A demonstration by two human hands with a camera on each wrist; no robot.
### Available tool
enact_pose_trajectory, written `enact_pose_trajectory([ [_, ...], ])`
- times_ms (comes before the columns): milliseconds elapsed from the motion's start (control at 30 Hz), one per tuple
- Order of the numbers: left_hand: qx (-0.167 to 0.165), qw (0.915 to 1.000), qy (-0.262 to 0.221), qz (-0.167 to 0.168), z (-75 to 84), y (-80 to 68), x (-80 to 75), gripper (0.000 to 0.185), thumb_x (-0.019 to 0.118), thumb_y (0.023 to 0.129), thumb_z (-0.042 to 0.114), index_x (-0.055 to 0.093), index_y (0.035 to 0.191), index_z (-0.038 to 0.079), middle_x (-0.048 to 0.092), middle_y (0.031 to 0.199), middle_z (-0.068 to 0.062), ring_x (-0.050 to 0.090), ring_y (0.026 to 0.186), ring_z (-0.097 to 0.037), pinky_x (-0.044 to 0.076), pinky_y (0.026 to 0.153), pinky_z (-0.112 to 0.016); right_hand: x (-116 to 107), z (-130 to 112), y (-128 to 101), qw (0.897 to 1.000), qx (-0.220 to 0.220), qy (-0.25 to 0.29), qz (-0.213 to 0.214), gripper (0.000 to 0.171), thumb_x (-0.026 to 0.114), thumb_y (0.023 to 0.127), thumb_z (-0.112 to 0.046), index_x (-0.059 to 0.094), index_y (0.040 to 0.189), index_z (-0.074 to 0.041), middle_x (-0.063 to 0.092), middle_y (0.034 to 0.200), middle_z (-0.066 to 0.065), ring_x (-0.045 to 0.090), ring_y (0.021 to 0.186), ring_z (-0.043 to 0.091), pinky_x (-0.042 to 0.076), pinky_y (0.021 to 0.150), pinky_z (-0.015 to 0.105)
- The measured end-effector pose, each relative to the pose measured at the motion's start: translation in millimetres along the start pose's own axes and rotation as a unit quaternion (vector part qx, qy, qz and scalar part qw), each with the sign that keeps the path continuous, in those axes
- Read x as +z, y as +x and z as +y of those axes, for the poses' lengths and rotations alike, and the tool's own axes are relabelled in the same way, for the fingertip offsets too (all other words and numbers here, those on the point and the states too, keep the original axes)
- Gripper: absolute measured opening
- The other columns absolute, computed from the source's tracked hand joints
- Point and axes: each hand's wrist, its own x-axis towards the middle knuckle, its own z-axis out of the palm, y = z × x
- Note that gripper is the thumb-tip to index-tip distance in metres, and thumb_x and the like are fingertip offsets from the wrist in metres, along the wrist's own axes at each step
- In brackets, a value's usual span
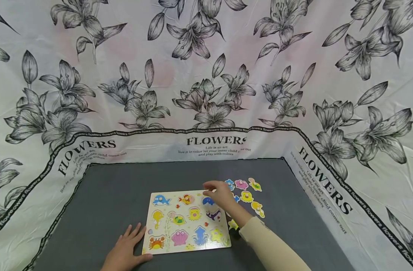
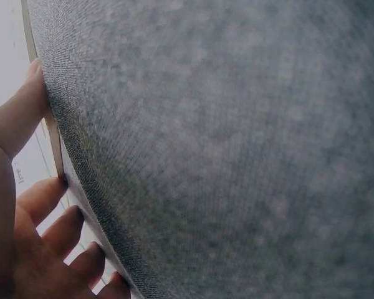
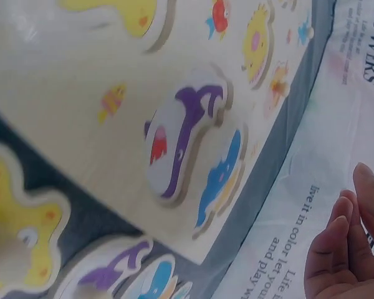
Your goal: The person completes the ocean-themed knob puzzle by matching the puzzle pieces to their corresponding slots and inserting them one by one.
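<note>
A pale wooden sea-animal puzzle board (image 1: pixel 179 254) lies on the dark table. My left hand (image 1: pixel 126 248) has its fingers spread at the board's lower left corner; in the left wrist view, thumb (image 2: pixel 25 106) and index fingertip touch the board's edge. My right hand (image 1: pixel 221 194) hovers over the upper right corner, near the blue picture (image 1: pixel 208 201) and the purple whale picture (image 1: pixel 214 215). In the right wrist view its fingers (image 3: pixel 340 249) are loosely bent close to the thumb, with nothing visible between them. Small knobs show on the fish (image 3: pixel 278 88).
Loose puzzle pieces lie right of the board, among them a pink piece (image 1: pixel 241 184), a turtle (image 1: pixel 255 184), a seahorse (image 1: pixel 258 209) and a yellow star (image 3: pixel 19 243). My right forearm partly covers some. A flower-printed cloth (image 1: pixel 206 150) borders the table's back and sides.
</note>
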Motion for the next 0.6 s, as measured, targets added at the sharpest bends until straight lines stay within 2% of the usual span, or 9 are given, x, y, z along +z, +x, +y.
enact_pose_trajectory([
  [167, 0.001, 1.0, 0.004, 0.004, 0.9, -1.0, -0.2, 0.112, 0.081, 0.065, 0.071, 0.045, 0.153, 0.012, 0.037, 0.16, -0.021, 0.019, 0.149, -0.054, 0.019, 0.116, -0.075, -8.2, 10.1, -2.5, 0.999, 0.025, 0.008, 0.022, 0.025, 0.079, 0.089, -0.015, 0.077, 0.113, -0.01, 0.075, 0.102, 0.002, 0.07, 0.092, 0.018, 0.062, 0.078, 0.032],
  [333, -0.002, 1.0, 0.006, 0.005, 2.5, -1.8, -1.9, 0.112, 0.081, 0.064, 0.071, 0.045, 0.153, 0.012, 0.037, 0.16, -0.021, 0.019, 0.149, -0.054, 0.019, 0.116, -0.074, -15.4, 14.5, -4.6, 0.999, 0.031, 0.015, 0.04, 0.024, 0.08, 0.088, -0.013, 0.077, 0.111, -0.009, 0.074, 0.099, 0.003, 0.069, 0.089, 0.018, 0.062, 0.08, 0.036],
  [500, -0.001, 1.0, 0.003, 0.008, 2.3, -2.6, -1.8, 0.112, 0.081, 0.064, 0.071, 0.046, 0.153, 0.012, 0.037, 0.16, -0.021, 0.019, 0.149, -0.054, 0.019, 0.117, -0.074, -20.8, 16.1, -5.7, 0.998, 0.043, 0.012, 0.036, 0.024, 0.079, 0.088, -0.011, 0.076, 0.112, -0.006, 0.074, 0.1, 0.004, 0.068, 0.091, 0.019, 0.063, 0.083, 0.038],
  [600, -0.002, 0.9999, 0.004, 0.01, 1.7, -2.3, -0.7, 0.112, 0.08, 0.064, 0.072, 0.046, 0.153, 0.012, 0.037, 0.16, -0.021, 0.02, 0.149, -0.054, 0.02, 0.117, -0.074, -22.7, 19.6, -6.0, 0.998, 0.055, 0.012, 0.034, 0.025, 0.079, 0.089, -0.012, 0.076, 0.113, -0.008, 0.073, 0.1, 0.002, 0.067, 0.092, 0.018, 0.063, 0.083, 0.037],
])
